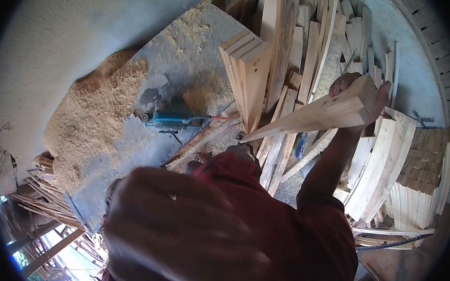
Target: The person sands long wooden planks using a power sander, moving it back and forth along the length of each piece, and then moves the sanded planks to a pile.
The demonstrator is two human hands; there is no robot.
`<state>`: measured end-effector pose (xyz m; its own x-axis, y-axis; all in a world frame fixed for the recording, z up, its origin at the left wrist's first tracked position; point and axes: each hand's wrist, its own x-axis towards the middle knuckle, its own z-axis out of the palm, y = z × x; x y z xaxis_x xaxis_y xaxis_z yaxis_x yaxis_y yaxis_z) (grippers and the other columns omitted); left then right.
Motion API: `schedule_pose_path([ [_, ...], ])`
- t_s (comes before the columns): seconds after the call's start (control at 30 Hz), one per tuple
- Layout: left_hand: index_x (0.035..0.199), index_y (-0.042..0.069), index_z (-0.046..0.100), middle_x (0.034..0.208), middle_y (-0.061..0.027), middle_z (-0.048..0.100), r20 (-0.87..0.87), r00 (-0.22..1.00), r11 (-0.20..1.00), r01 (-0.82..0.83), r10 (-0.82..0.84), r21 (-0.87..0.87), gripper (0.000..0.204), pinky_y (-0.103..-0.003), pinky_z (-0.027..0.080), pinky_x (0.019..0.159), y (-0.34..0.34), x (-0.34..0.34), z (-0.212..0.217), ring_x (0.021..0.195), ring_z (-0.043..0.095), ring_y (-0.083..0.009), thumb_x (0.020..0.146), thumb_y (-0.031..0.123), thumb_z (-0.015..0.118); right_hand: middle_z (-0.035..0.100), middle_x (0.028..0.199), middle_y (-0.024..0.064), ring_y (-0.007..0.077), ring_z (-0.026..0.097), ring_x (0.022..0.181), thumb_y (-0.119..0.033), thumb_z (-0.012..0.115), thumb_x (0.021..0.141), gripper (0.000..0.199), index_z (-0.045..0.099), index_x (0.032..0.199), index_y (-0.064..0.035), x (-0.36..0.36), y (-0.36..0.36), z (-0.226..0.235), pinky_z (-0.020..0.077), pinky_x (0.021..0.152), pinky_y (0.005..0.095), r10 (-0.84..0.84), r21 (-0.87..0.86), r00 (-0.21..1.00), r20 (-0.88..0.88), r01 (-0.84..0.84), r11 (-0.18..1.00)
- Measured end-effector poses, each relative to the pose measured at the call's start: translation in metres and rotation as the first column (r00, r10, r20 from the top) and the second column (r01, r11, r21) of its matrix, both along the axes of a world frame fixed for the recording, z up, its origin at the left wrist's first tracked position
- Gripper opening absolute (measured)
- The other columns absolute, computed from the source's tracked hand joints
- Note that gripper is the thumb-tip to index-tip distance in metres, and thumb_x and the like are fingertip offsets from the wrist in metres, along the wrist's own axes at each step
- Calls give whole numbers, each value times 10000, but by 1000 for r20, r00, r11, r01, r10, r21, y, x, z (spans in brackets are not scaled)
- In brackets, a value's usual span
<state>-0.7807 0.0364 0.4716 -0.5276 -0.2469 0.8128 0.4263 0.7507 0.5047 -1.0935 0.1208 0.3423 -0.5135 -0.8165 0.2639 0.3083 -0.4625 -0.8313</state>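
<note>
My right hand (378, 104) is wrapped round the upper end of a pale wooden plank (317, 114). The plank stands tilted, its far end narrowing down toward the floor near my feet. My left hand (178, 225) is raised very close to the camera, large and smeared by motion. Its fingers cannot be made out clearly, and nothing shows in it. Just left of the held plank, several similar planks (251, 65) stand together in an upright bundle.
A blue corded power tool (172, 117) lies on a grey board (189, 51) dusted with sawdust. Heaped sawdust (95, 117) spreads to its left. Long boards (285, 46) lean at the back. Stacked timber (381, 163) and small wood blocks (427, 158) stand at right.
</note>
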Motion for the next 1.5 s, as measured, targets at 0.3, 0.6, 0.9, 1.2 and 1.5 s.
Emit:
schedule_pose_path([
  [0.3,1232,-27,617,1061,-123,709,800,558,844,-521,223,128,313,-306,554,843,-89,95,-103,932,699,-205,919,-41,609,568,718,115,222,557,649,-702,204,960,827,595,776,3,-10,-44,41,456,593,335,77,87,997,-3,-77,993],
  [0.6,1108,-32,671,1279,-151,619,790,611,587,-621,-52,519,182,-322,531,893,-61,120,-209,1064,665,-204,958,26,586,499,618,83,174,488,542,-814,156,888,912,558,717,-12,-46,-88,103,421,497,302,687,51,682,-250,-699,713],
  [0.9,1296,7,572,1121,-122,705,882,472,619,-691,-4,373,379,-349,550,887,-52,92,-240,1041,690,-221,936,109,631,576,646,134,221,548,557,-760,212,925,891,605,762,22,-56,-126,15,455,529,336,460,56,887,41,-462,885],
  [1.2,1307,25,582,1114,-115,706,891,451,623,-681,-57,385,400,-350,552,876,-44,96,-264,1009,690,-228,942,167,659,612,675,146,266,588,619,-710,258,962,837,644,793,14,-48,-161,-162,485,631,380,296,234,928,228,-348,908],
  [1.5,1309,8,579,1122,-150,697,866,481,507,-718,-132,477,434,-358,552,865,-31,86,-272,1048,682,-242,930,202,660,607,704,103,249,565,672,-750,271,944,831,645,790,-24,-33,-142,-179,460,663,386,278,157,868,412,-368,917],
])
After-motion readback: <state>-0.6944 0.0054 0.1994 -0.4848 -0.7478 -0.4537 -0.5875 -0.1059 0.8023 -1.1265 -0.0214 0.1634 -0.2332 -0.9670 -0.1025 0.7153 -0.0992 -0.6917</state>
